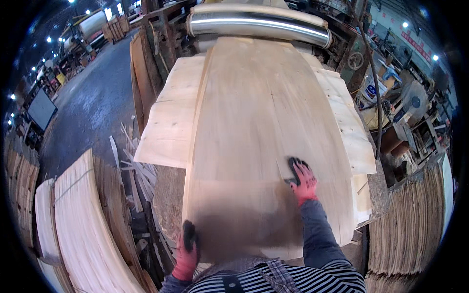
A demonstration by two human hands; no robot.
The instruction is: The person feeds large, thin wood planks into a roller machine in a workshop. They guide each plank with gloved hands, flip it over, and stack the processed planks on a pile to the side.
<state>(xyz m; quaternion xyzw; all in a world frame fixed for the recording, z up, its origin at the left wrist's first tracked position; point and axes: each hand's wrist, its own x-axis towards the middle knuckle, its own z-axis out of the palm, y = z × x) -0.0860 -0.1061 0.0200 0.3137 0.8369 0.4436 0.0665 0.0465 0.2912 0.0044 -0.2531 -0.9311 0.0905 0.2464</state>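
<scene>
A long pale wood veneer sheet (259,127) lies lengthwise on a stack of wider veneer sheets (168,132), running toward a shiny metal roller (259,24) at the far end. My left hand (187,251), in a red and black glove, grips the sheet's near left edge. My right hand (300,178), gloved the same way, presses flat on the sheet's top, right of the middle, with its fingers spread. My grey sleeve leads back from it to my striped shirt.
Stacks of veneer stand at the left (83,229) and right (410,229). Splintered wood scraps (134,166) litter the floor left of the table. A grey concrete aisle (88,102) runs at the left. Machinery and a hanging cable (376,97) crowd the right side.
</scene>
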